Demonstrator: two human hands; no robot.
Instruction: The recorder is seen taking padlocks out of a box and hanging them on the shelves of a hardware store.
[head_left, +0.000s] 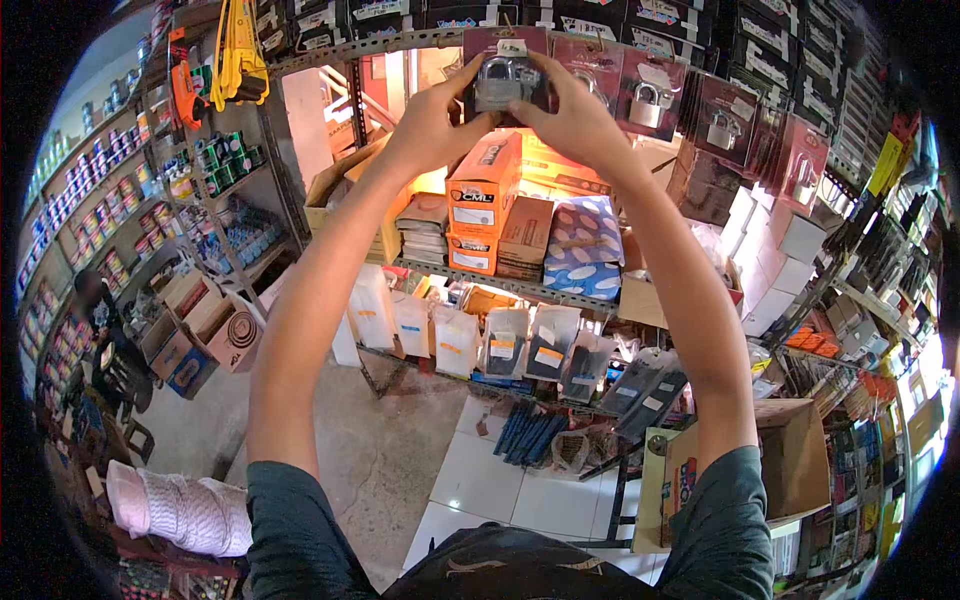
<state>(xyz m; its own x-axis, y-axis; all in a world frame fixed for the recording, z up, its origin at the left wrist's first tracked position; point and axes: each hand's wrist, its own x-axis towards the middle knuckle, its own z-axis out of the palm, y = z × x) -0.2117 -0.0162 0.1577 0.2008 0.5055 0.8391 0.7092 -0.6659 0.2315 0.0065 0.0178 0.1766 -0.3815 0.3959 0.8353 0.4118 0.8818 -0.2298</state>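
Both arms reach up to a padlock in a clear blister pack (504, 84) on a dark red card at the top of the view. My left hand (435, 124) grips the pack's left edge and lower corner. On the other side, my right hand (566, 112) has its fingers on the right edge and its thumb near the lower edge. The pack's card hangs at a metal hook on the perforated shelf rail (420, 39). Right of it hang more carded padlocks, among them a brass-coloured padlock (646, 103) and another padlock (723, 129).
Orange cartons (472, 206) and a blue patterned packet (583, 247) sit on the shelf below. Bags of cable ties (551, 345) hang under its edge. A rope spool (187, 506) stands lower left, an open cardboard box (787, 457) lower right. A person (112, 337) is at far left.
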